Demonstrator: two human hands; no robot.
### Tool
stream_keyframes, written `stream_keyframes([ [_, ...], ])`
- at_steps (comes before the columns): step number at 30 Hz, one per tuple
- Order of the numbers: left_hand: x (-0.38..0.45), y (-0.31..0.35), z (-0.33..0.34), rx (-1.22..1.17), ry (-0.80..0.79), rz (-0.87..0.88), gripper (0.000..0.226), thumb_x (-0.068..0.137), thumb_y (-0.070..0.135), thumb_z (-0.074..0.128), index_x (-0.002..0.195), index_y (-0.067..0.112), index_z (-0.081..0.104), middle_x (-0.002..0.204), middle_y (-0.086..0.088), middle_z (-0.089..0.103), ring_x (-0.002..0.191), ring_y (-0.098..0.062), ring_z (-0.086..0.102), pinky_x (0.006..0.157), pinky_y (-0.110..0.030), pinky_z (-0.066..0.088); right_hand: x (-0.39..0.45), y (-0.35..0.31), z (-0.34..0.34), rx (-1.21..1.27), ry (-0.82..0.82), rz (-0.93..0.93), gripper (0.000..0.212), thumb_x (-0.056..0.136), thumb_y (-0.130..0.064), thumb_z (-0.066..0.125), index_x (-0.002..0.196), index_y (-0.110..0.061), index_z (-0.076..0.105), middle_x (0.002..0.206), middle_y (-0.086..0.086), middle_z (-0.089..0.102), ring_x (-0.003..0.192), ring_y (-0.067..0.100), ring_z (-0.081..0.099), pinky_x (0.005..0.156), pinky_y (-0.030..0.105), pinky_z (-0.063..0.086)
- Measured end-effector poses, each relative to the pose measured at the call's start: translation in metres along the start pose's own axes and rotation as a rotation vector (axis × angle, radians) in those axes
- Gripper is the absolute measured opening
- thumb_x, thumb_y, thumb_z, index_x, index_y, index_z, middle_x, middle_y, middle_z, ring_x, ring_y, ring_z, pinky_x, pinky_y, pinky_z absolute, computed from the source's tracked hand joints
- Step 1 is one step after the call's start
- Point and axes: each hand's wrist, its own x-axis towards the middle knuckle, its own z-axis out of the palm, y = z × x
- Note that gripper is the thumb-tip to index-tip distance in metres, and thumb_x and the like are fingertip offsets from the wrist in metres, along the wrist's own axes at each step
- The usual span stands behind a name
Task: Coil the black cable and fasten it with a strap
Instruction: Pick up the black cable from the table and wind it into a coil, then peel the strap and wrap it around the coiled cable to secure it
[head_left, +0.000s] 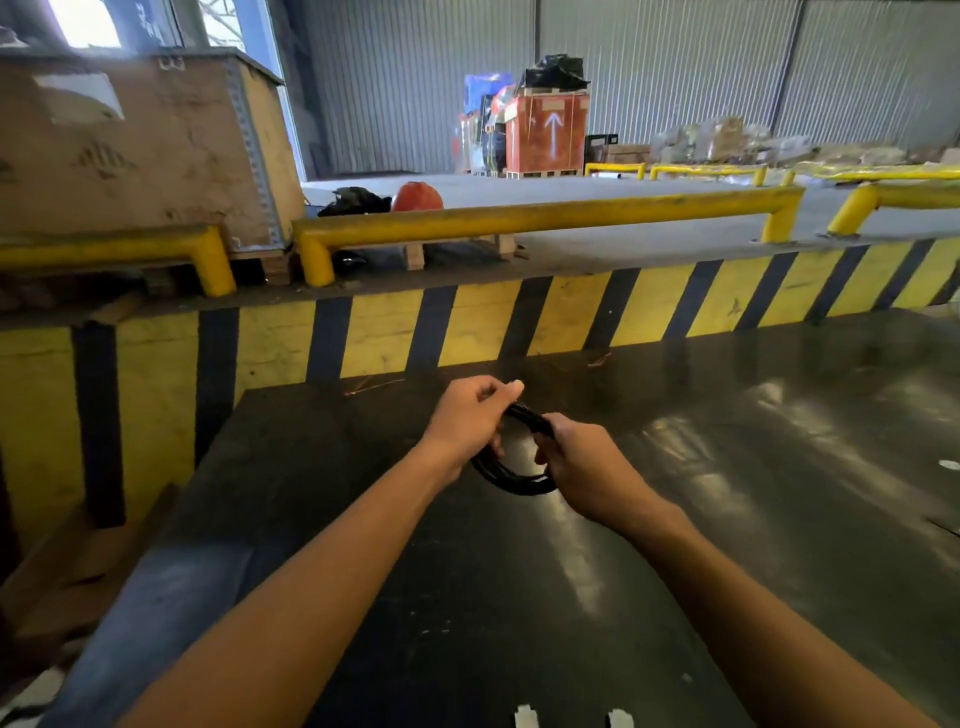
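Head view, two hands — left hand (467, 421), right hand (587, 467) — one cable coil (511, 480)

Daylight from the blown-out upper-left window (83, 21) glares in streaks on the glossy black tabletop (727, 467); wide-angle edges bend, slightly soft.

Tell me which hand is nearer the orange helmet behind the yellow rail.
Left. The left hand grips the black cable more directly below the orange helmet; the right hand sits lower and further right.
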Motion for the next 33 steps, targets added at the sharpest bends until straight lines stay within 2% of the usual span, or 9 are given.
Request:
stream_keyframes([
  [3,0.006,-0.008,0.006,0.219,-0.14,-0.131,0.039,0.096,0.037,0.048,0.091,0.001,0.065,0.068,-0.007,0.057,0.051,-0.015,0.055,0.066,-0.033,0.048,0.004,0.019,0.008,-0.038,-0.069,-0.002,0.02,0.095,-0.02,0.043,0.104,-0.011,0.059,0.094,0.012,0.069,0.085,0.027,0.065,0.076,0.047,0.054],
  [6,0.008,-0.027,0.021,0.372,-0.099,-0.181,0.052,0.091,0.047,0.051,0.089,-0.003,0.065,0.065,-0.008,0.056,0.057,-0.017,0.055,0.062,-0.033,0.046,0.006,0.033,0.023,-0.012,-0.159,-0.001,0.026,0.095,-0.021,0.04,0.114,-0.011,0.056,0.099,0.013,0.067,0.087,0.029,0.065,0.076,0.045,0.054],
  [9,-0.001,-0.053,0.03,0.398,0.002,-0.215,0.032,0.09,0.035,0.058,0.078,0.007,0.068,0.071,-0.007,0.061,0.065,-0.013,0.055,0.059,-0.027,0.042,0.002,0.052,0.044,0.143,-0.262,-0.048,0.022,0.096,-0.024,0.045,0.109,-0.013,0.057,0.087,0.003,0.065,0.073,0.015,0.061,0.063,0.025,0.049],
  [12,-0.017,-0.084,0.024,0.415,0.096,-0.293,0.013,0.085,0.02,0.064,0.072,0.022,0.063,0.076,0.002,0.062,0.072,-0.012,0.057,0.06,-0.024,0.041,-0.011,0.076,0.073,0.404,-0.5,0.025,0.031,0.089,-0.04,0.056,0.109,-0.016,0.059,0.085,0.0,0.065,0.075,0.012,0.062,0.068,0.028,0.05],
  [15,-0.041,-0.111,0.005,0.516,0.165,-0.387,0.013,0.077,0.018,0.069,0.089,0.021,0.064,0.086,-0.001,0.064,0.075,-0.014,0.059,0.065,-0.028,0.045,-0.028,0.103,0.114,0.539,-0.733,0.18,0.047,0.083,-0.044,0.062,0.121,-0.018,0.052,0.096,0.0,0.066,0.09,0.015,0.064,0.078,0.03,0.051],
  [22,-0.078,-0.137,-0.021,0.723,0.107,-0.495,0.019,0.079,0.016,0.065,0.098,0.015,0.071,0.055,0.011,0.055,0.046,-0.01,0.051,0.051,-0.023,0.04,-0.066,0.134,0.197,-0.111,-1.129,0.033,0.063,0.075,-0.033,0.072,0.131,-0.024,0.044,0.134,0.008,0.047,0.118,0.027,0.051,0.095,0.039,0.046],
  [28,-0.08,-0.14,-0.022,0.804,-0.025,-0.486,0.019,0.083,0.016,0.062,0.094,0.018,0.077,0.07,0.003,0.068,0.041,-0.004,0.045,0.043,-0.008,0.036,-0.085,0.136,0.213,-0.097,-1.101,-0.009,0.01,0.078,-0.013,0.064,0.077,-0.022,0.06,0.105,0.005,0.064,0.096,0.023,0.062,0.081,0.035,0.054],
  [30,-0.073,-0.137,-0.021,0.802,-0.069,-0.479,0.02,0.084,0.016,0.061,0.096,0.017,0.077,0.074,-0.001,0.071,0.044,-0.005,0.049,0.045,-0.009,0.038,-0.071,0.138,0.203,0.009,-1.018,-0.022,0.012,0.081,-0.011,0.061,0.075,-0.021,0.061,0.096,0.001,0.065,0.092,0.018,0.063,0.077,0.027,0.053],
  [33,-0.055,-0.124,-0.023,0.788,-0.151,-0.447,0.02,0.085,0.019,0.063,0.1,0.015,0.077,0.097,-0.004,0.076,0.064,-0.005,0.059,0.065,-0.021,0.051,-0.016,0.124,0.156,0.199,-0.682,-0.031,0.012,0.086,-0.008,0.058,0.083,-0.017,0.065,0.082,0.003,0.068,0.072,0.01,0.064,0.064,0.02,0.05],
])
